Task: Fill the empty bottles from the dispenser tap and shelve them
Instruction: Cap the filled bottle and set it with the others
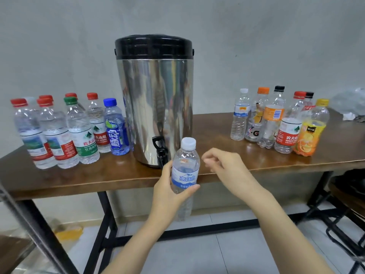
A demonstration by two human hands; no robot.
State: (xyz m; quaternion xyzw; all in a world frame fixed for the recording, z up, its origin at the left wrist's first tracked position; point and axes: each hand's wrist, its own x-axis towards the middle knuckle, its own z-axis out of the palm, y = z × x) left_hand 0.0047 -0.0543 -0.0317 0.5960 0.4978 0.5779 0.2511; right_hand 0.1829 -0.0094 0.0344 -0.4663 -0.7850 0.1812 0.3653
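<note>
Against grey wall, wooden bench (79, 180): dispenser (154, 95) mid-bench. Gripping capped bottle (185, 169) in left hand (167, 188), just off front edge, beside tap (161, 149). Hovering right hand (223, 165) near cap (188, 143), loose, empty. Advisable: twisting cap off, keeping bottle upright.

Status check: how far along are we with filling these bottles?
Done: hard to confirm, but the left bottle group beside the dispenser may already be filled. In hand: the left hand grips a white-capped bottle just by the tap, cap on; the right hand hovers near the cap, holding nothing. Left: the right bottle group looks empty, and no shelf is in view.
</note>
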